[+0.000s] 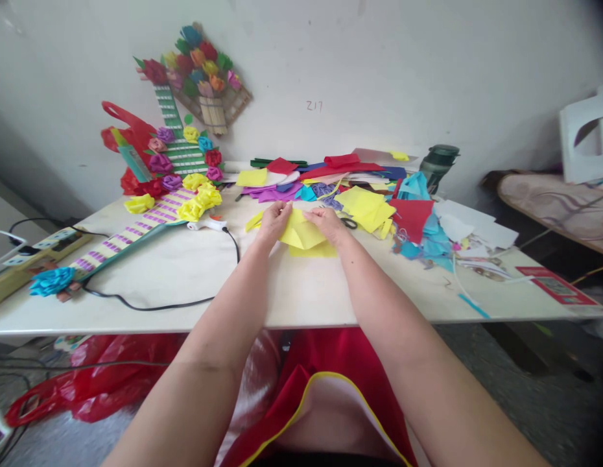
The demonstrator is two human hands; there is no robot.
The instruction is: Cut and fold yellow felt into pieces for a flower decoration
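Between my two hands is a yellow square sheet (301,231), thin like crepe paper or felt, slightly creased. My left hand (276,220) pinches its upper left part, while my right hand (325,224) grips the upper right part. Under it another yellow sheet (312,250) lies on the white table (311,292). A yellow strip (253,221) sticks out left of my left hand. Dark-handled scissors (349,223) lie just right of my right hand, partly covered. More yellow sheets (364,206) are piled beyond them.
At the left stand flower-decorated craft pieces (179,152) and a long striped panel (136,230). A white glue gun (208,225) trails a black cord (150,307). Coloured scraps (425,227) and a dark green bottle (438,167) are on the right. A power strip (39,253) sits at the left edge.
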